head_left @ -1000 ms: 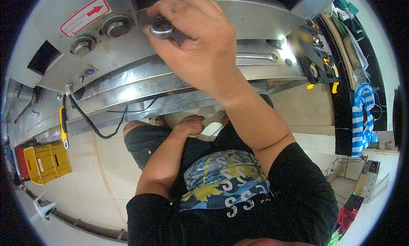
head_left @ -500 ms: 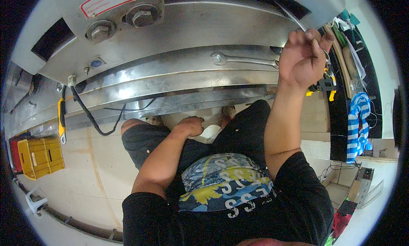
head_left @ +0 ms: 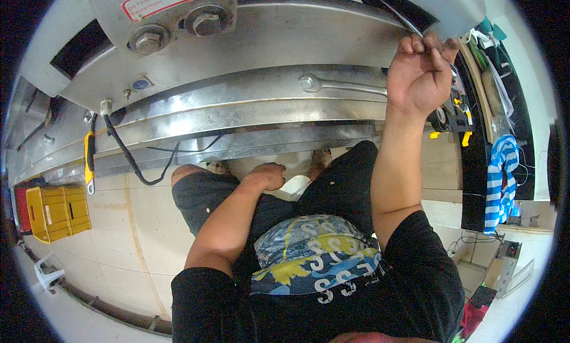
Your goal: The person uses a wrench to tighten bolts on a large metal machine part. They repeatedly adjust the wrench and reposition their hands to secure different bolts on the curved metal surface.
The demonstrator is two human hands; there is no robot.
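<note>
My right hand is raised at the far right, its fingertips closed on a thin metal rod. The rod slants up and left into a dark opening in the steel machine; its far end is hidden. Left of my right wrist, an open-end wrench lies on the steel ledge, partly covered by that hand. My left hand rests low by my left thigh, fingers curled in a loose fist, with nothing visible in it.
A cable hangs from the machine's left side near a yellow-and-black adjustable wrench. A yellow crate stands on the floor at left. At right are black-and-yellow tools and a blue-and-white striped cloth.
The whole view has shifted slightly. My right hand still grips the rod, its fingers and wrist a little turned. My left hand stays in place.
</note>
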